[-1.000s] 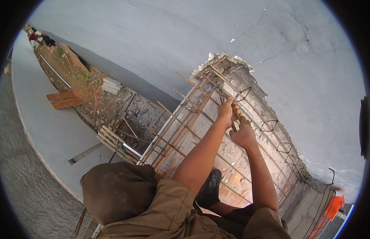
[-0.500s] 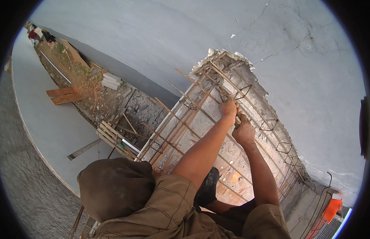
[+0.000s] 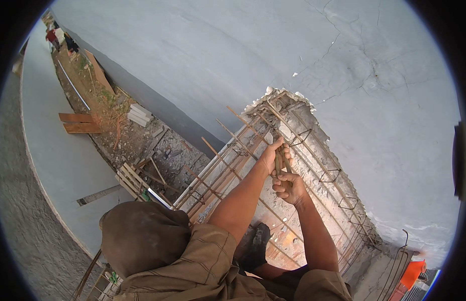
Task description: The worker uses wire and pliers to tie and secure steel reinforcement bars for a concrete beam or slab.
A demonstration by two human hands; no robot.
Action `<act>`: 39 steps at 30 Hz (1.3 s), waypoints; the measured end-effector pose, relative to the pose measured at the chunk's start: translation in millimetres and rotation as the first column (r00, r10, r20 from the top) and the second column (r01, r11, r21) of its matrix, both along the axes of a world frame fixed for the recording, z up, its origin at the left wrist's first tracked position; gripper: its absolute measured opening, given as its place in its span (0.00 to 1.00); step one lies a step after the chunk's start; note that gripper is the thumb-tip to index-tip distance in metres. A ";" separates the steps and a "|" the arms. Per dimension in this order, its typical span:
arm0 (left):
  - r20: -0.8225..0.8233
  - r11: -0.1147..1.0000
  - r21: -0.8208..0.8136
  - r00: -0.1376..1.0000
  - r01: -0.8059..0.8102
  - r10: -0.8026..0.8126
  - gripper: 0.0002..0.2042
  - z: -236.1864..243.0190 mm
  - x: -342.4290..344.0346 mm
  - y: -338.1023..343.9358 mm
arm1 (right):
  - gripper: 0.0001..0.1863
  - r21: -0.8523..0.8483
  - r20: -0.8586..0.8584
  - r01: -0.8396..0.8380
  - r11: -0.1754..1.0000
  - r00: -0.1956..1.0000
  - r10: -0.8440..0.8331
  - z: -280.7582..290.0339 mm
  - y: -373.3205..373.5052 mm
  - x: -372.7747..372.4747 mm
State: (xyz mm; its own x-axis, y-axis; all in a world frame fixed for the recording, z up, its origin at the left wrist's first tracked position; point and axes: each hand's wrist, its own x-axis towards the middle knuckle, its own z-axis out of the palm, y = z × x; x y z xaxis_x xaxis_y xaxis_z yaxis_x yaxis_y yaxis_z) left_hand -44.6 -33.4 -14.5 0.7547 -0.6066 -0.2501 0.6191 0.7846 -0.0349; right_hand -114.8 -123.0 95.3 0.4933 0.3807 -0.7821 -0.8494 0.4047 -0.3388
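Observation:
Both hands grip a long, dull metal hand tool with two bars, like pliers or cutters, over a grid of rusty rebar in an opening broken into the grey wall. My left hand is closed round its upper part. Below it, my right hand has its fingers curled at the lower end. The tool's tip is hard to make out among the bars. Rebar cages with square stirrups run along the jagged right edge of the opening, over a dusty, debris-strewn surface.
A cracked grey wall fills the upper right. Down at left lie a rubble strip with boards, pale blocks and a wooden pallet. Distant people are at top left. An orange object sits at lower right.
Both hands and the tool have moved down and to the left in the picture, and the tool is held more upright. The surroundings have shifted slightly in view.

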 end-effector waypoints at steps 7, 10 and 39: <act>-0.343 0.988 0.072 0.927 -0.138 0.154 0.17 53.2 11.2 -24.4 | 0.24 -0.729 -0.393 0.396 -0.558 0.425 0.816 30.3 22.2 -4.1; -0.424 0.969 0.242 0.893 -0.050 0.153 0.18 56.8 16.3 -30.2 | 0.25 -0.734 -0.461 0.229 -0.639 0.522 0.718 18.5 7.9 10.1; -0.228 0.911 0.366 0.968 0.189 -0.109 0.21 33.7 7.0 5.6 | 0.14 -0.841 0.064 -0.288 0.459 0.788 0.612 -5.5 4.4 -10.0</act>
